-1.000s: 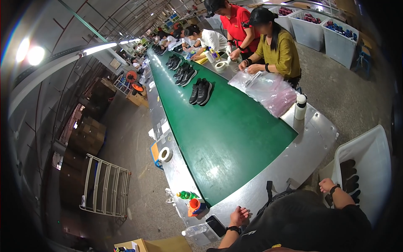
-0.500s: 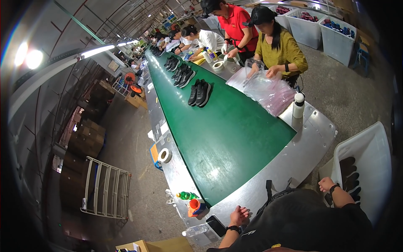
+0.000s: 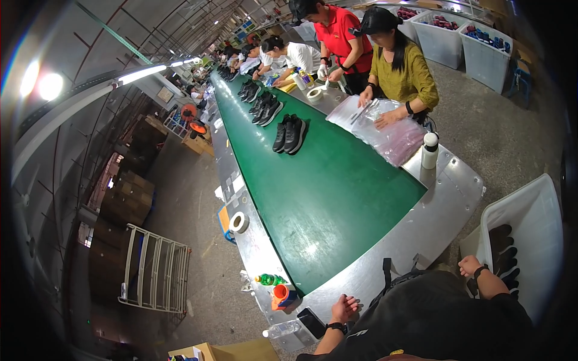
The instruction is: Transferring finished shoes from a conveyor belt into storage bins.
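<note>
My left hand [image 3: 345, 308] hangs over the near metal edge of the table, its fingers loosely bent and apart with nothing in them. Close by lie a dark phone [image 3: 312, 323] and a clear plastic bottle [image 3: 281, 329] on its side. My right hand [image 3: 469, 265] is curled into a fist beside a white bin [image 3: 532, 207], with no thing showing in it. Dark shoe soles or shoes [image 3: 504, 253] stand in a row inside that bin. On the green conveyor belt [image 3: 337, 198], a pair of black shoes [image 3: 289, 133] sits apart from my hands.
An orange-and-blue container [image 3: 281, 295], a green bottle [image 3: 271, 279] and a tape roll [image 3: 239, 222] stand along the left edge. Across the belt, a person in mustard [image 3: 402, 75] handles clear plastic bags [image 3: 385, 129] beside a white bottle [image 3: 430, 150]. Further workers line the belt.
The mustard-clad person's hands have lowered and flattened the plastic bags. The shoes and whole scene sit slightly further right in the picture. My own hands hold nearly the same pose.
</note>
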Demonstrator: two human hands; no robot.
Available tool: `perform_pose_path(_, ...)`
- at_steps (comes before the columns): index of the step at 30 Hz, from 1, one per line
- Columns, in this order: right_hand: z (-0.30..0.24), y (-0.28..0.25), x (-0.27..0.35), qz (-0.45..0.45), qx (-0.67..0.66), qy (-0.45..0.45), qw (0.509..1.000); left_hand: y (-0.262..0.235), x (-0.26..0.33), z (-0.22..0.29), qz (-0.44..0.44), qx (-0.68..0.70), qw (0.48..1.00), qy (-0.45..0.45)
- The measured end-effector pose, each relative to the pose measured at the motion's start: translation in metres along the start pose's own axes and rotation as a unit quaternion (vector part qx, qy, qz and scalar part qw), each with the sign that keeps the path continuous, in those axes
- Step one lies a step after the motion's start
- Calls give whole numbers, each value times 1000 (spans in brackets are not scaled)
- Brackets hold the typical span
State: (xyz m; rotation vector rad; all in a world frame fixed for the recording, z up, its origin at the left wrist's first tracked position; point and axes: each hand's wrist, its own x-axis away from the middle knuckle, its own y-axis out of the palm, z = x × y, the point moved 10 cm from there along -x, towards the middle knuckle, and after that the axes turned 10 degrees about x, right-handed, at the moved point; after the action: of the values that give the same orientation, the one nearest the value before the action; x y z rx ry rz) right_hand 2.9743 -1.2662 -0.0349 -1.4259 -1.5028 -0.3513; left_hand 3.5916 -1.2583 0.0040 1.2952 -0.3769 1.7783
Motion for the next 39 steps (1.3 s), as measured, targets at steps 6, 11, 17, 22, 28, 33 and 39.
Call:
perform_pose_path(6,-1,2,-6,-3,-6,-5,1000,2,2,1,-6,-1,1000,4)
perform_pose_path(11,-9,1,-3,-4,-4,-8,1000,3,3,0,-3,-8,1000,-4)
perform_pose_path(17,-12,0,0,-2,-9,-2,1000,0,0,0,3,-4,1000,1)
perform_pose_path(22,-4,1,-4,4,-28,0,1000,2,1,0,7,-4,1000,2)
perform_pose_path(28,-9,-2,-1,-1,-20,-8,1000,5,4,0,-1,-6,1000,1)
perform_pose_path(33,-8,-5,1,5,-21,-6,1000,13,11,3,-14,-9,1000,0)
perform_pose_path(39,-11,-6,1,-5,3,-15,1000,11,12,3,-11,-11,1000,-3)
